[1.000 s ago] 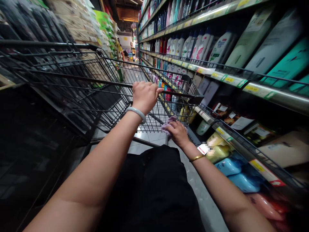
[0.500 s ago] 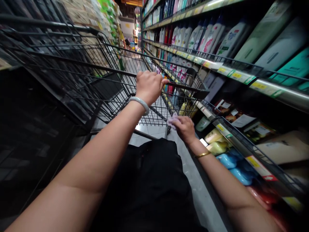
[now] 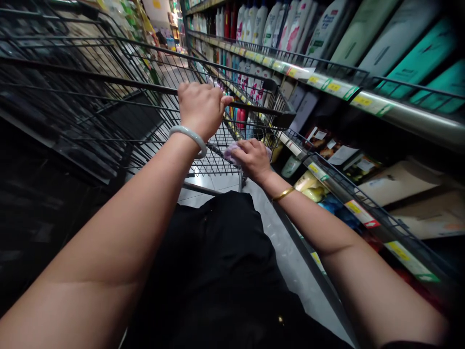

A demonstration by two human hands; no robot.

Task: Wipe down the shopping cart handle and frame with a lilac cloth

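My left hand (image 3: pixel 201 109), with a pale bangle at the wrist, is wrapped over the dark handle bar of a black wire shopping cart (image 3: pixel 145 88). Below and to the right of it, my right hand (image 3: pixel 254 160) pinches a crumpled light purple cloth (image 3: pixel 234 152) close to the cart's near wire side. A gold bangle circles that wrist. The fingertips of my right hand are partly hidden by the cloth. No goods show in the part of the basket I can see.
On the right, a shelf (image 3: pixel 407 121) with price labels runs along the aisle, holding rows of shampoo bottles (image 3: pixel 329 29). Boxes and bottles fill its lower levels. Dark, blurred goods line the left side. Grey tiled floor (image 3: pixel 214 183) shows beneath the cart.
My right hand has risen with the cloth, nearer the cart's handle. My left hand keeps its hold on the bar. The view has shifted, so the cart and shelves appear higher and further left.
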